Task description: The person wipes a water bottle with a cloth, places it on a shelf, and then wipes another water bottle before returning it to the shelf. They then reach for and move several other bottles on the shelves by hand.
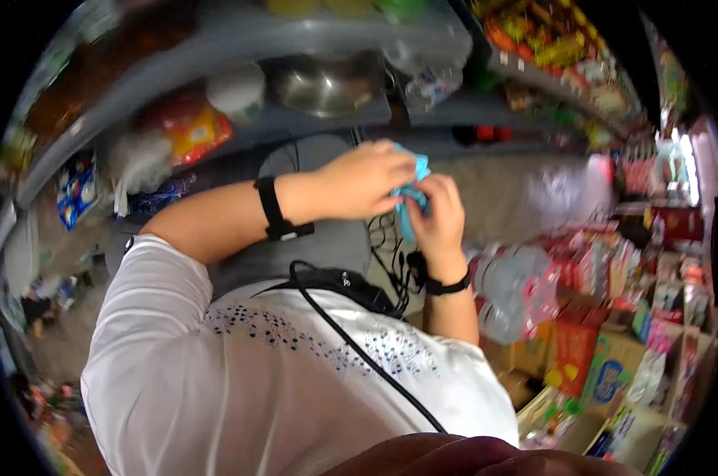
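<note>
A crumpled light-blue piece of cloth or thin plastic is gripped between my two hands; its exact kind is blurred. My left hand reaches in from the left, its fingers curled onto the upper part of the piece. From the right, my right hand pinches it with thumb and fingers, and one end hangs below. Both hands are close together in front of my body, and each wrist wears a black band.
A steel bowl and a white container stand on the grey shelf ahead. Large clear plastic bottles and cardboard boxes are at the right. A black cable crosses my shirt. Packets hang at the left.
</note>
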Motion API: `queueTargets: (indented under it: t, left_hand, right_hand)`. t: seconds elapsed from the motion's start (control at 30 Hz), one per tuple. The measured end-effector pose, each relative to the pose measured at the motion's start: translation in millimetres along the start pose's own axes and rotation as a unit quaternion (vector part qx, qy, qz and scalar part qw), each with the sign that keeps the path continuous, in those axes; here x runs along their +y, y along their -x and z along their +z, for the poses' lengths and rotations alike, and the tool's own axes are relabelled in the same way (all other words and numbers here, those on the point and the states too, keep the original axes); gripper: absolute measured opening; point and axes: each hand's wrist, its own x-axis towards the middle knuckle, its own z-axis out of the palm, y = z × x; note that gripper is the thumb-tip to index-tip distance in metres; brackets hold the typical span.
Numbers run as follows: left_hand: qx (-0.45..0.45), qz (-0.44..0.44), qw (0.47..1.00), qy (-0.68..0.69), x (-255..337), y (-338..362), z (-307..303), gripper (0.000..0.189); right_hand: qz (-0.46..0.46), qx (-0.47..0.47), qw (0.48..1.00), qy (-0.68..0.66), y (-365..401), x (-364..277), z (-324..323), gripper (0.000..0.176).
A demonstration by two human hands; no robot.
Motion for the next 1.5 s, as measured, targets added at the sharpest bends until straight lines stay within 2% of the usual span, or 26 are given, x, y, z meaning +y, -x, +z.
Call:
queueTargets:
  t: [0.07, 0.13, 0.2, 0.27, 0.3, 0.33, 0.37, 0.4, 0.47, 0.53, 0.7, 0.73, 0.8, 0.87, 0.93, 0.97, 1.0, 1.07, 1.13, 1.2, 1.23, 1.27, 1.3, 1.4, 1.47, 1.5]
  left_hand:
    - [0.037, -0.036, 0.999, -0.002, 10.0, 18.5, -14.0, 0.038]
    - [0.126, -0.021, 0.992, -0.014, 11.7, 37.8, -29.9, 0.035]
    - [0.159, -0.036, 0.987, -0.011, 12.5, 62.7, -51.3, 0.032]
    - [0.268, -0.115, 0.955, 0.048, 5.2, 90.2, -71.7, 0.028]
    - [0.288, -0.192, 0.931, 0.115, 0.1, 106.7, -79.5, 0.026]
    - [0.306, -0.266, 0.896, 0.181, -6.4, 124.3, -86.3, 0.024]
    - [0.329, -0.292, 0.827, 0.35, -19.4, 141.7, -85.2, 0.021]
    - [0.364, -0.33, 0.763, 0.42, -22.9, 156.6, -88.8, 0.02]
    - [0.419, -0.315, 0.615, 0.589, -17.4, 176.8, -93.4, 0.025]
    - [0.433, -0.27, 0.543, 0.667, -23.8, 199.4, -79.2, 0.029]
    - [0.379, -0.215, 0.472, 0.766, -37.5, 241.3, -48.0, 0.039]
    - [0.368, -0.194, 0.474, 0.776, -44.0, 247.3, -42.8, 0.042]
    - [0.355, -0.198, 0.465, 0.786, -50.3, 257.0, -41.9, 0.045]
    - [0.35, -0.198, 0.485, 0.776, -62.3, 266.8, -38.1, 0.05]
    - [0.335, -0.169, 0.43, 0.821, -69.6, 274.8, -38.6, 0.051]
    - [0.326, -0.13, 0.428, 0.833, -74.5, 277.5, -36.2, 0.047]
    - [0.326, -0.131, 0.426, 0.834, -81.6, 281.4, -31.1, 0.047]
    - [0.32, -0.123, 0.382, 0.858, -98.0, 290.1, -11.6, 0.044]
    - [0.325, -0.138, 0.37, 0.86, -106.2, 293.4, 1.6, 0.043]
    - [0.299, -0.158, 0.392, 0.856, -97.4, 286.0, -6.3, 0.041]
    - [0.288, -0.166, 0.398, 0.855, -99.3, 287.3, -7.7, 0.04]
    - [0.289, -0.181, 0.393, 0.854, -103.6, 290.4, -4.9, 0.04]
    - [0.296, -0.17, 0.394, 0.853, -106.2, 292.3, -3.5, 0.04]
    - [0.315, -0.175, 0.37, 0.856, -106.6, 292.7, -6.1, 0.045]
    - [0.334, -0.187, 0.374, 0.845, -100.9, 287.7, -11.0, 0.048]
    - [0.343, -0.178, 0.381, 0.84, -98.5, 285.0, -11.6, 0.05]
  right_hand:
    - [-0.032, -0.02, 0.999, -0.002, -19.4, -21.1, 1.6, 0.036]
    - [-0.061, -0.062, 0.996, -0.025, -41.1, -44.5, 6.3, 0.035]
    - [-0.092, -0.069, 0.992, -0.058, -64.3, -71.6, 10.5, 0.037]
    - [-0.116, -0.045, 0.99, -0.068, -89.7, -97.6, 5.9, 0.039]
    - [-0.132, -0.028, 0.99, -0.038, -100.2, -97.8, 6.6, 0.039]
    - [-0.127, -0.006, 0.992, -0.021, -110.7, -97.7, 7.1, 0.04]
    - [-0.119, 0.016, 0.993, -0.007, -122.7, -97.6, 6.8, 0.04]
    - [-0.109, 0.039, 0.993, 0.007, -135.2, -97.3, 6.8, 0.04]
    - [-0.044, 0.07, 0.996, 0.015, -163.2, -84.9, 3.5, 0.039]
    - [-0.033, 0.104, 0.993, 0.037, -196.2, -60.2, -2.1, 0.042]
    - [-0.002, 0.201, 0.978, 0.055, -276.4, 12.9, -25.5, 0.039]
    - [-0.005, 0.22, 0.974, 0.042, -294.2, 50.0, -30.8, 0.041]
    - [0.011, 0.227, 0.973, 0.026, -323.3, 59.3, -45.8, 0.041]
    - [0.028, 0.203, 0.972, -0.111, -357.8, 77.6, -55.1, 0.039]
    - [0.112, 0.166, 0.965, -0.168, -386.2, 96.5, -62.3, 0.04]
    - [0.175, 0.166, 0.951, -0.193, -403.5, 116.2, -61.5, 0.039]
    - [0.237, 0.163, 0.933, -0.217, -415.1, 133.8, -58.3, 0.038]
    - [0.263, 0.127, 0.928, -0.231, -423.9, 136.3, -54.9, 0.038]
    - [0.289, 0.055, 0.913, -0.281, -436.4, 162.6, -48.8, 0.039]
    - [0.295, 0.005, 0.893, -0.341, -441.9, 189.6, -44.4, 0.039]
    - [0.376, 0.031, 0.888, -0.264, -465.1, 257.7, -48.5, 0.036]
    - [0.372, 0.095, 0.854, -0.35, -429.7, 143.6, -34.4, 0.035]
    - [0.338, 0.056, 0.906, -0.247, -421.7, 143.9, -34.0, 0.035]
    - [0.183, -0.071, 0.981, -0.002, -453.8, 332.4, -52.5, 0.035]
    - [0.325, 0.038, 0.925, -0.196, -443.0, 261.9, -39.6, 0.033]
    - [0.34, 0.054, 0.911, -0.227, -438.3, 248.5, -35.8, 0.035]
